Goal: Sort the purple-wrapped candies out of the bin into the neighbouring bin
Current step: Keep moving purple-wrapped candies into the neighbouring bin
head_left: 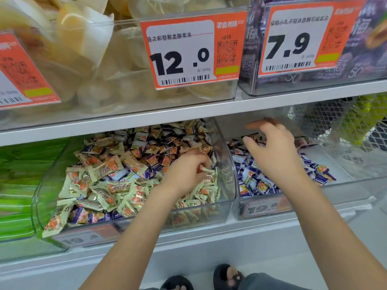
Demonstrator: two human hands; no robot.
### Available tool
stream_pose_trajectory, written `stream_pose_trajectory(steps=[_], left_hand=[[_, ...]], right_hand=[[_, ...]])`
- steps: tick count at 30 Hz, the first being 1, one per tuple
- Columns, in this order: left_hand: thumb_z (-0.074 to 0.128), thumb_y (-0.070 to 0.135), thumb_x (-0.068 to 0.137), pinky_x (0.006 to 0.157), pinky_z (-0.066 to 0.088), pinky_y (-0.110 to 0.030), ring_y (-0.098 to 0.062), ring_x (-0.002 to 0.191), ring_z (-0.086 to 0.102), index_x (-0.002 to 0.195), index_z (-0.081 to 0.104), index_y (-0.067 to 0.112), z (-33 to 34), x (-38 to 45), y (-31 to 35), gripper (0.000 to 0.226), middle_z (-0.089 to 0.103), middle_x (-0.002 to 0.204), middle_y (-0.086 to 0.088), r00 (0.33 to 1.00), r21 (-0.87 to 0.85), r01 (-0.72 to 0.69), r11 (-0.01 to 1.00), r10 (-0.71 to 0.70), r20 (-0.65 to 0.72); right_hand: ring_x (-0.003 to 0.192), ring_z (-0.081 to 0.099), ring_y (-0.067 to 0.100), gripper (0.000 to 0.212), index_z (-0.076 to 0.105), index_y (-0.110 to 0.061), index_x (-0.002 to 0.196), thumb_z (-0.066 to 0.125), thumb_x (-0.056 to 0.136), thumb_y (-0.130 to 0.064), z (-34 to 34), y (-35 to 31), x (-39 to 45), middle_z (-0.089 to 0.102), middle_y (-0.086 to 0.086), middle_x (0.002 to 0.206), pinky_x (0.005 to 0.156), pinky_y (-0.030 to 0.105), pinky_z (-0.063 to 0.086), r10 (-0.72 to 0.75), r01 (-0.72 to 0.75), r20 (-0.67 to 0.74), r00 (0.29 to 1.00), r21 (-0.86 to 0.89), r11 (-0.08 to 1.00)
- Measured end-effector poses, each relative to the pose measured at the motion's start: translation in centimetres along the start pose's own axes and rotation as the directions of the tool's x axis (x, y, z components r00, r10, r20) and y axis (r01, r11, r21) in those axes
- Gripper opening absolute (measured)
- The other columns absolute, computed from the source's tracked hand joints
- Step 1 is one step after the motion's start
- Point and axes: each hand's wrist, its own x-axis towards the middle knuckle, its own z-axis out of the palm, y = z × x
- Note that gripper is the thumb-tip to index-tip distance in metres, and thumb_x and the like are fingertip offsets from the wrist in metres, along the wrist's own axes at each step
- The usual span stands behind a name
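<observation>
Reaching into the left bin (pixel 227 164), a clear plastic tub on the lower shelf (pixel 209 233), we had our left hand (pixel 186 174) down among the mixed candies near that tub's right wall, fingers curled and pinching at a wrapper; we could not tell the colour of the piece it held. That tub was heaped with cream-wrapped candies (pixel 104 181), and the purple-wrapped candies (pixel 155 166) lay scattered through them, mostly toward the middle and back, with a few against the front wall. Just to the right of the tub, touching it, stood the neighbouring bin (pixel 356 197), and there a thinner pile of purple sorted candies (pixel 257 181) lay along its left side and toward the back. Our right hand (pixel 274 151) hovered over that pile, fingers spread and loosely bent, grasping nothing, with a ring (pixel 281 128) on one finger. Above the tub, on the upper shelf (pixel 146 120), sat a clear box of pale jelly cups (pixel 117 80) carrying an orange price tag (pixel 188 49) marked 12.0, and to its right another tag (pixel 301 38) marked 7.9 on a box of purple packets (pixel 366 59). Left of the tub lay green packets (pixel 18 185). Below the tub's shelf we saw our feet in dark slippers (pixel 226 276).
</observation>
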Motion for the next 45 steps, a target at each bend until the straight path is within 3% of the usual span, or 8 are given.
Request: stream_pose_trajectory(steps=[9, 12, 16, 18, 22, 26, 31, 45], left_hand=[[0.075, 0.042, 0.074, 0.065, 0.051, -0.022, 0.005, 0.066, 0.059, 0.067, 0.07, 0.03, -4.0, -0.9, -2.8, 0.015, 0.067, 0.074, 0.02, 0.956, -0.062, 0.171, 0.983, -0.15, 0.252], [0.073, 0.043, 0.077, 0.085, 0.049, -0.028, -0.005, 0.098, 0.058, 0.108, 0.066, 0.033, -2.8, -0.1, -1.8, 0.034, 0.062, 0.111, 0.013, 0.998, -0.002, 0.046, 0.999, -0.045, 0.037], [0.064, 0.038, 0.087, 0.108, 0.036, -0.038, -0.015, 0.13, 0.041, 0.139, 0.042, 0.026, -0.6, 0.4, -0.6, 0.058, 0.046, 0.142, 0.004, 0.988, 0.102, -0.075, 0.992, 0.061, 0.139], [0.059, 0.042, 0.089, 0.087, 0.049, -0.035, -0.009, 0.097, 0.058, 0.11, 0.065, 0.025, -0.6, 0.4, -1.0, 0.028, 0.066, 0.104, 0.007, 0.992, 0.044, -0.07, 0.997, 0.065, 0.11], [0.058, 0.047, 0.088, 0.043, 0.033, -0.017, -0.008, 0.036, 0.031, 0.063, 0.07, 0.019, -1.0, -0.1, -1.6, 0.04, 0.04, 0.041, 0.007, 0.988, -0.251, 0.068, 0.966, -0.03, 0.151], [0.073, 0.028, 0.08, 0.063, 0.046, -0.019, -0.01, 0.069, 0.056, 0.095, 0.068, 0.018, -0.3, 0.5, -1.3, 0.019, 0.063, 0.084, 0.004, 1.0, -0.149, 0.023, 0.989, -0.02, 0.02], [0.073, 0.022, 0.08, 0.095, 0.042, -0.031, -0.024, 0.118, 0.05, 0.139, 0.044, 0.019, 0.9, 1.6, -0.7, 0.066, 0.055, 0.13, -0.009, 0.999, 0.082, -0.045, 0.996, 0.043, 0.027], [0.059, 0.03, 0.092, 0.058, 0.042, -0.025, -0.012, 0.072, 0.053, 0.127, 0.049, 0.015, 1.4, 2.5, 0.0, 0.04, 0.061, 0.108, -0.006, 0.992, 0.029, 0.0, 1.0, -0.004, 0.124]], right_hand=[[0.116, 0.043, 0.032, 0.027, 0.061, -0.021, 0.117, 0.054, 0.091, -0.02, 0.5, 0.1, 0.6, 0.056, 0.012, 0.115, 0.096, 0.047, 0.04, 0.014, -0.015, 0.016, 1.0, 0.069, 0.998], [0.115, 0.044, 0.032, 0.028, 0.06, -0.023, 0.116, 0.053, 0.09, -0.017, 0.5, 0.1, 0.8, 0.056, 0.011, 0.118, 0.095, 0.045, 0.042, 0.037, -0.037, 0.002, 0.999, 0.099, 0.994], [0.1, 0.052, 0.032, 0.028, 0.06, -0.025, 0.115, 0.052, 0.089, -0.017, 0.8, -0.3, 0.8, 0.055, 0.01, 0.12, 0.088, 0.044, 0.047, 0.024, -0.024, 0.002, 1.0, 0.121, 0.992], [0.09, 0.053, 0.029, 0.025, 0.06, -0.026, 0.112, 0.053, 0.089, -0.018, 0.9, -0.4, 0.7, 0.055, 0.008, 0.12, 0.085, 0.045, 0.048, 0.01, -0.008, -0.008, 1.0, 0.137, 0.991], [0.096, 0.054, 0.031, 0.022, 0.061, -0.027, 0.108, 0.052, 0.09, -0.017, 0.9, -0.1, 0.8, 0.056, 0.007, 0.121, 0.086, 0.044, 0.048, 0.006, -0.005, -0.001, 1.0, 0.146, 0.989], [0.088, 0.051, 0.025, 0.022, 0.06, -0.028, 0.103, 0.051, 0.089, -0.014, 0.9, 0.2, 1.1, 0.059, 0.008, 0.118, 0.076, 0.038, 0.049, 0.018, -0.015, -0.02, 1.0, 0.178, 0.984], [0.081, 0.041, 0.021, 0.025, 0.061, -0.026, 0.104, 0.051, 0.086, -0.012, 1.9, -0.8, 1.1, 0.06, 0.011, 0.102, 0.069, 0.032, 0.042, 0.023, -0.026, 0.019, 1.0, 0.23, 0.973], [0.064, 0.045, 0.017, 0.021, 0.059, -0.026, 0.106, 0.052, 0.09, -0.015, 0.6, -0.3, 0.9, 0.058, 0.006, 0.119, 0.067, 0.024, 0.037, -0.037, 0.03, 0.024, 0.999, 0.248, 0.968]])
